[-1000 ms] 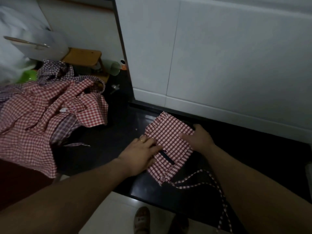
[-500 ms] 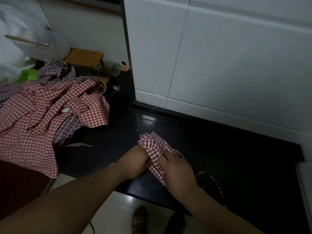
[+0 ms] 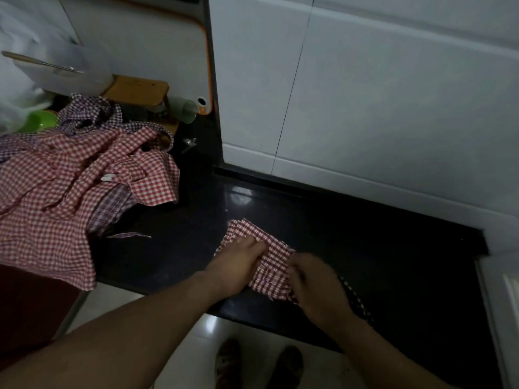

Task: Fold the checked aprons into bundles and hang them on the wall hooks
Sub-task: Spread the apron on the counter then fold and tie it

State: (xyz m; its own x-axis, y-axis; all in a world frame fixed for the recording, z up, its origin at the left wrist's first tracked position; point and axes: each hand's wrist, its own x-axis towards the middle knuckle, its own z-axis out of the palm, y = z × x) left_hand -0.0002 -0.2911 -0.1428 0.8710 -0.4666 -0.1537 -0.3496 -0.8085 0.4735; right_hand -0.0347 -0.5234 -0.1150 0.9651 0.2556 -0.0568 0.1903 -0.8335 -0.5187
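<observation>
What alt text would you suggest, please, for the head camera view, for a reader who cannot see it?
The left hand and right hand hold a small folded red-checked apron on a black countertop below a white tiled wall. A heap of unfolded checked aprons lies to the left.

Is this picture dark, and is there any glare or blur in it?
Head view: dim overall; a pale glare patch on the black counter; the right hand is motion-blurred at the folded apron; the left hand on it is sharper.
</observation>
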